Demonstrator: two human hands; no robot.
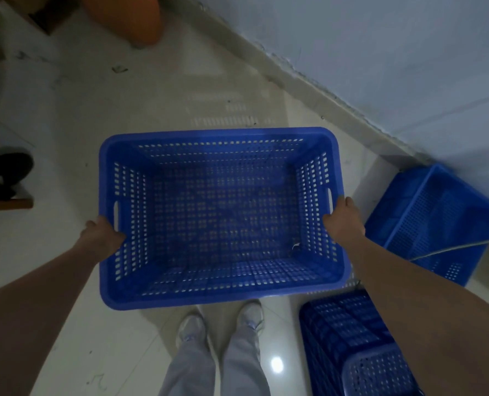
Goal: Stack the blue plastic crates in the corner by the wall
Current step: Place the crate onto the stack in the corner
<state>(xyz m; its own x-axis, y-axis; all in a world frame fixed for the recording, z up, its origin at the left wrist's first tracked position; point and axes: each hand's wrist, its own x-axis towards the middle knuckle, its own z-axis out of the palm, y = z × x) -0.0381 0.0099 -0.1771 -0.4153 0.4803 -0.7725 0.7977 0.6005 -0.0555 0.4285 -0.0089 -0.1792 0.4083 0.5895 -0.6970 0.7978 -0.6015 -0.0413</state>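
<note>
Empty blue crate [223,215] held open side up above the floor [66,115], left hand [103,238] and right hand [344,221] gripping its side rims, two more blue crates [431,221] right of it, by the wall [380,52]

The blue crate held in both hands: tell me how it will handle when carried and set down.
The held crate looks empty with perforated walls, so probably light for its size. Left hand and right hand grip opposite rims, so it likely stays level. Moulded plastic probably flexes slightly but keeps its shape; the flat base shouldn't roll.
</note>
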